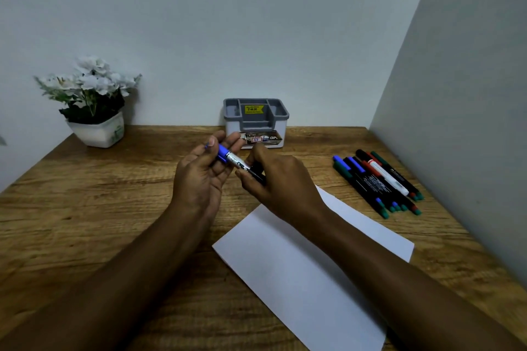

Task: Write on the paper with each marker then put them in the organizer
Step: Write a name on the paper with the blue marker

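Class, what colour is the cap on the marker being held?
Blue; the cap of the marker shows best in the head view.

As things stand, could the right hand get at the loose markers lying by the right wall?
Probably, once freed: only table lies between the right hand and the loose markers, but it grips the blue-capped marker with the left hand.
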Demonstrator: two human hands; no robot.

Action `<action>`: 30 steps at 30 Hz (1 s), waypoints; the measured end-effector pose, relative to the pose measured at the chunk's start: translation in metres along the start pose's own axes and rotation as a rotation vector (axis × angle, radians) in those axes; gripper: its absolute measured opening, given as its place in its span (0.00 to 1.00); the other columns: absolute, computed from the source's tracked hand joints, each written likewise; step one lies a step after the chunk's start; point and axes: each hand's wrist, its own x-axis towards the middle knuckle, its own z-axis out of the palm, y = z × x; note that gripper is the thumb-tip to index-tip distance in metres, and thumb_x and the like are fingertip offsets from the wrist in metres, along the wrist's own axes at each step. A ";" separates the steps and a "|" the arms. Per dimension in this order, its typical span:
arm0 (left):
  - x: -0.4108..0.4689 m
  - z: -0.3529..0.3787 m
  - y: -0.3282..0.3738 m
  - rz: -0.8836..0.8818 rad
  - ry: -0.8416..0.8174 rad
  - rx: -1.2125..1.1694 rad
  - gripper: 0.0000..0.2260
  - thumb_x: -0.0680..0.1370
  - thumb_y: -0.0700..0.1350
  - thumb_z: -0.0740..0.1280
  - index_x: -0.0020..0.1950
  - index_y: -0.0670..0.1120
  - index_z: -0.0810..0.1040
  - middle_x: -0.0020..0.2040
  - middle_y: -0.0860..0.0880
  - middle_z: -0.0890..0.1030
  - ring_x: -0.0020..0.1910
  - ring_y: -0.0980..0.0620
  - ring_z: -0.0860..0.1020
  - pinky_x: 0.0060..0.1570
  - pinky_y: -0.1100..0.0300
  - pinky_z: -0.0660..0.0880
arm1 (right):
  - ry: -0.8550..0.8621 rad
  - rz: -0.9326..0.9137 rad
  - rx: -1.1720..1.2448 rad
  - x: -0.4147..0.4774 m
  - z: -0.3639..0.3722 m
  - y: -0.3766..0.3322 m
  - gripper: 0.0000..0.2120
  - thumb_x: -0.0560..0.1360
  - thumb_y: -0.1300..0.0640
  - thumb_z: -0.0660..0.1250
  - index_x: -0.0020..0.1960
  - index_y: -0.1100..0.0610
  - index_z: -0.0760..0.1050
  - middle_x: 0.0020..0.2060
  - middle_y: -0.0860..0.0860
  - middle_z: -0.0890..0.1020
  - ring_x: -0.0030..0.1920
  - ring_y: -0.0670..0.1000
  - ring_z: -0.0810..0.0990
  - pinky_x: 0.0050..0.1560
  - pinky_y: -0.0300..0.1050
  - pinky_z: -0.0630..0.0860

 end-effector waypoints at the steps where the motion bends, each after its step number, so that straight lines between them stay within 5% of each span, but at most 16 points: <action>1: -0.001 0.000 -0.001 0.001 0.007 -0.003 0.09 0.79 0.41 0.58 0.56 0.40 0.73 0.47 0.45 0.85 0.51 0.50 0.82 0.44 0.61 0.79 | 0.008 -0.006 -0.014 0.000 0.000 0.000 0.10 0.75 0.50 0.66 0.47 0.57 0.72 0.36 0.51 0.81 0.32 0.50 0.75 0.32 0.41 0.64; 7: -0.004 0.000 -0.007 -0.021 0.060 -0.001 0.08 0.80 0.41 0.57 0.54 0.40 0.74 0.46 0.44 0.85 0.49 0.49 0.83 0.45 0.60 0.80 | 0.015 -0.023 -0.058 -0.005 0.002 0.003 0.08 0.74 0.51 0.67 0.44 0.55 0.72 0.32 0.50 0.80 0.29 0.47 0.70 0.28 0.31 0.56; 13: -0.005 0.000 -0.009 -0.014 0.078 -0.010 0.08 0.80 0.40 0.57 0.54 0.41 0.74 0.46 0.45 0.85 0.50 0.49 0.83 0.45 0.60 0.80 | 0.120 -0.111 -0.123 -0.005 0.006 0.004 0.08 0.72 0.52 0.68 0.43 0.56 0.73 0.29 0.48 0.79 0.25 0.48 0.74 0.26 0.39 0.62; 18: -0.004 0.002 -0.010 0.004 0.092 -0.017 0.08 0.80 0.40 0.57 0.54 0.40 0.74 0.46 0.44 0.85 0.50 0.49 0.83 0.44 0.61 0.80 | 0.172 -0.203 -0.178 -0.006 0.007 0.007 0.07 0.73 0.51 0.65 0.44 0.55 0.72 0.29 0.47 0.78 0.25 0.43 0.64 0.24 0.35 0.54; 23: -0.004 0.002 -0.013 -0.004 0.136 -0.039 0.08 0.80 0.40 0.57 0.54 0.40 0.74 0.45 0.44 0.85 0.47 0.50 0.83 0.42 0.61 0.80 | 0.118 -0.192 -0.199 -0.006 0.008 0.008 0.08 0.73 0.48 0.58 0.46 0.53 0.65 0.29 0.47 0.78 0.22 0.46 0.70 0.28 0.28 0.45; 30: -0.001 0.004 -0.006 -0.029 0.265 -0.090 0.08 0.81 0.40 0.56 0.52 0.41 0.74 0.43 0.44 0.85 0.45 0.50 0.84 0.48 0.58 0.80 | 0.105 -0.224 -0.300 -0.006 0.008 0.007 0.06 0.73 0.52 0.59 0.46 0.54 0.68 0.28 0.48 0.77 0.22 0.44 0.61 0.22 0.32 0.48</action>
